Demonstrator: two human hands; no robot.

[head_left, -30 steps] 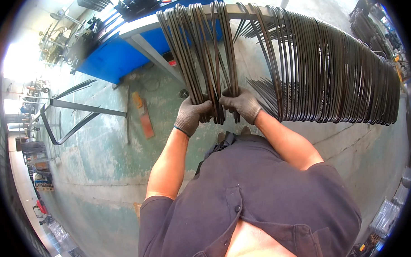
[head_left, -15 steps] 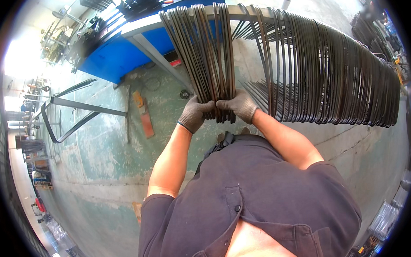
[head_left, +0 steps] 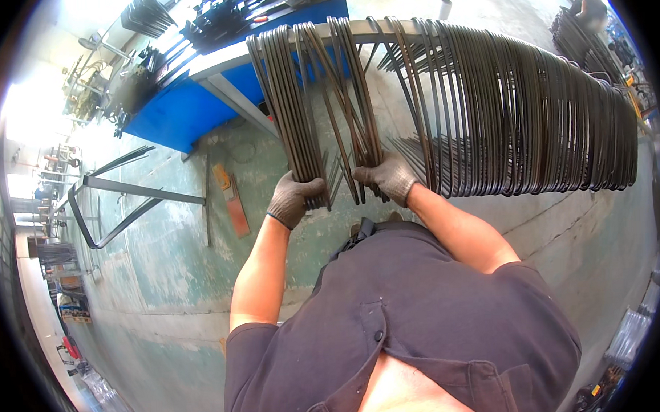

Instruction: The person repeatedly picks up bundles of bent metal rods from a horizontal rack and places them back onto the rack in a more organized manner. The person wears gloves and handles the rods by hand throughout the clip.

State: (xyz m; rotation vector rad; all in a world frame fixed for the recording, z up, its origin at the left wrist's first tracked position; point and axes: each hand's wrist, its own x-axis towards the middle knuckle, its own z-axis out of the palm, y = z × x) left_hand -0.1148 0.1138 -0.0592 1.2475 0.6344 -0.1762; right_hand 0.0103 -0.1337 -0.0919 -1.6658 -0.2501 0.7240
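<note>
In the head view, we see both gloved hands apart: the left hand (head_left: pixel 297 198) is clamped round the lower end of one bundle of bent rods (head_left: pixel 283 99), the right hand (head_left: pixel 389 176) round a second bundle (head_left: pixel 360 103). Both bundles hang from the rail (head_left: pixel 230 59) beyond the hands. Most fingers are hidden behind the metal, so we cannot count the rods held. A long row of rods (head_left: pixel 530 112) hangs right of the right hand, its farthest pieces merging darkly. Nearer us than the hands, the shirt (head_left: pixel 420 297) partly covers the shoes.
</note>
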